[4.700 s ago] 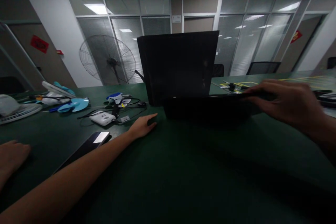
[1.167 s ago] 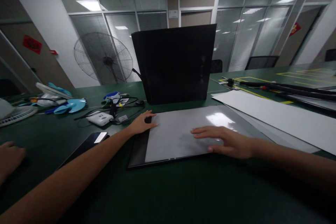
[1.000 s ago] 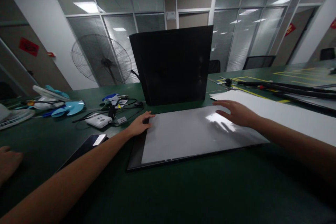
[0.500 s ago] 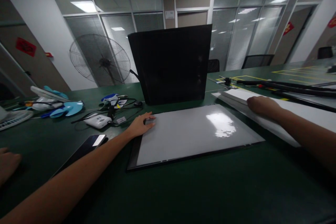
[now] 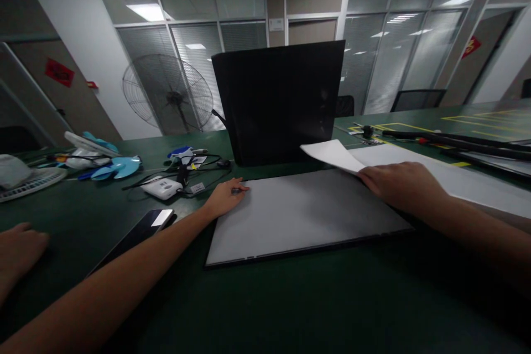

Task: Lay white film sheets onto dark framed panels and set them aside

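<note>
own hands: two, the left hand (image 5: 226,197) and the right hand (image 5: 402,183), both bare.
flat panel: one, pale grey with a dark rim (image 5: 298,213), lying flat on the green tabletop (image 5: 265,310) in front of the black box.
white sheet: one raised end (image 5: 332,154), curling up over the far right part of the panel; more white sheeting (image 5: 468,177) lies beyond the right hand, and whether it is the same piece, or how many layers there are, i cannot tell.
left fingers: laid at the far left corner of the panel, the panel reaching away to their right; whether they pinch its edge or merely rest there, i cannot tell.
right fingers: closed on the edge of the white sheet, whose free end sticks out to their left; the panel lies below and to the left of them.
black box: one (image 5: 277,105), upright, just beyond the panel's far edge.
white device: one (image 5: 161,187), left of the left hand, among dark cables (image 5: 185,174) too tangled to count.
dark slab: one, flat (image 5: 133,238), with one white label (image 5: 162,217), beside the left forearm.
other people: one hand (image 5: 22,246) at the left edge, well apart from the panel.
standing fan: one (image 5: 176,98), past the tabletop.
</note>
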A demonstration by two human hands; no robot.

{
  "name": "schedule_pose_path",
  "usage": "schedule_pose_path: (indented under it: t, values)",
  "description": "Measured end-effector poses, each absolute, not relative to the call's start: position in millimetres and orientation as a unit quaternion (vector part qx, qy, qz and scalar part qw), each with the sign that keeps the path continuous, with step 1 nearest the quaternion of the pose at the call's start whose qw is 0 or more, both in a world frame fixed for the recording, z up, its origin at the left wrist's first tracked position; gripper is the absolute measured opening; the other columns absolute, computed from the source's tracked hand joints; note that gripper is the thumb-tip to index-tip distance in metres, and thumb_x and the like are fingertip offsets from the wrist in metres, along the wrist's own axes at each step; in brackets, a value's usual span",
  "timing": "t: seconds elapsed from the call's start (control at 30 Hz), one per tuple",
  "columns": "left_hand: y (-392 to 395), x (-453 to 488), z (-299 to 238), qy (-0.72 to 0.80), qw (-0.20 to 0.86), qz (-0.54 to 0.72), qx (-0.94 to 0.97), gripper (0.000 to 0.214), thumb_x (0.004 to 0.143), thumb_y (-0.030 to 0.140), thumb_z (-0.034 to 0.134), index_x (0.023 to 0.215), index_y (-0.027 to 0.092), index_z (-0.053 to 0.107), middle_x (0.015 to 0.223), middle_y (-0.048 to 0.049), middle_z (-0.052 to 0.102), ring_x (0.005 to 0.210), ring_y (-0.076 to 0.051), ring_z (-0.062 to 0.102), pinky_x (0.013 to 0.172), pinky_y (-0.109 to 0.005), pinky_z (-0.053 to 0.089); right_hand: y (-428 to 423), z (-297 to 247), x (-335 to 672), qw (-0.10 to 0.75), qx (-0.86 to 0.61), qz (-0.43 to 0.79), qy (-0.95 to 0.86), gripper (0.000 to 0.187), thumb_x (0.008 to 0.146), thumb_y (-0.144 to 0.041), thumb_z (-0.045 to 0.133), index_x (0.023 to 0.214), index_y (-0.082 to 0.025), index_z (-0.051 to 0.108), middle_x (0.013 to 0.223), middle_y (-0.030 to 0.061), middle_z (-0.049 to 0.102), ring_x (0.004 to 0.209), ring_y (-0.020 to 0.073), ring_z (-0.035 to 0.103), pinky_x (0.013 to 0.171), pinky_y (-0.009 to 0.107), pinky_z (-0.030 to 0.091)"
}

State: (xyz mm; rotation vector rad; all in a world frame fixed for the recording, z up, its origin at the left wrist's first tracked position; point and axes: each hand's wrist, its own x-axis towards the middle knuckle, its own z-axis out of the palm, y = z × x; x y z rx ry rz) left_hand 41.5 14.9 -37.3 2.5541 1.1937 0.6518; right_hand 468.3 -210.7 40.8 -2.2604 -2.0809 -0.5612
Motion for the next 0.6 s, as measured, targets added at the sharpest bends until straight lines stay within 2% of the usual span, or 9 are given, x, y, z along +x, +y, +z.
schedule_pose_path:
  t: [0.1,0.2,0.27,0.37,0.47,0.53,0.6]
  values:
    - [12,42,-35,0.42,0.137,0.244,0.864,0.05,0.096,0.051,0.043,0.113,0.022,0.08,0.14,-0.0075,0.07,0.133,-0.031,0.063,0.117,-0.041,0.045,-222,28,441,-0.017,-0.617,-0.102,-0.78,0.03,0.096,-0.042,0.051,0.11,-0.028,0.075,0.103,0.0053,0.072,0.086,0.0233,0.068,0.084,0.043,0.054]
    - [9,42,-33,0.418,0.161,0.268,0.853,0.065,0.101,0.061,0.028,0.119,0.021,0.075,0.129,-0.0083,0.075,0.124,-0.03,0.067,0.11,-0.041,0.049,-230,9,419,-0.01,-0.497,-0.069,-0.865,0.03,0.097,-0.032,0.055,0.122,-0.027,0.072,0.113,0.0044,0.072,0.096,0.0203,0.069,0.087,0.037,0.056]
    - [8,43,-32,0.418,0.167,0.268,0.852,0.064,0.1,0.065,0.032,0.125,0.021,0.071,0.127,-0.0085,0.075,0.122,-0.03,0.068,0.108,-0.04,0.05,-233,-2,408,0.016,-0.426,-0.081,-0.901,0.037,0.1,-0.026,0.051,0.133,-0.024,0.067,0.126,0.0075,0.069,0.11,0.0206,0.068,0.092,0.037,0.057]
    - [11,43,-34,0.422,0.161,0.252,0.856,0.066,0.091,0.066,0.05,0.133,0.018,0.067,0.136,-0.0112,0.071,0.126,-0.032,0.066,0.112,-0.041,0.047,-236,-7,393,0.051,-0.367,-0.081,-0.925,0.041,0.104,-0.026,0.047,0.141,-0.022,0.062,0.139,0.0082,0.063,0.123,0.0209,0.063,0.101,0.039,0.055]
    - [17,43,-39,0.409,0.153,0.239,0.867,0.064,0.083,0.057,0.062,0.133,0.016,0.068,0.144,-0.0136,0.065,0.134,-0.034,0.061,0.119,-0.043,0.041,-237,0,386,0.055,-0.346,-0.016,-0.936,0.043,0.105,-0.033,0.048,0.146,-0.027,0.058,0.147,0.004,0.057,0.133,0.0194,0.057,0.111,0.041,0.051]
    - [22,41,-42,0.401,0.156,0.245,0.869,0.059,0.083,0.051,0.062,0.13,0.017,0.069,0.146,-0.0132,0.064,0.136,-0.033,0.06,0.121,-0.044,0.039,-233,5,391,0.058,-0.351,0.027,-0.934,0.045,0.105,-0.037,0.05,0.15,-0.032,0.055,0.15,0.001,0.054,0.137,0.018,0.053,0.115,0.042,0.048]
    - [25,40,-44,0.407,0.16,0.256,0.862,0.054,0.083,0.048,0.063,0.128,0.019,0.071,0.147,-0.0115,0.064,0.136,-0.032,0.06,0.121,-0.044,0.039,-222,8,406,0.081,-0.403,0.02,-0.912,0.047,0.104,-0.041,0.05,0.151,-0.035,0.053,0.15,0.0005,0.054,0.138,0.0183,0.053,0.115,0.043,0.047]
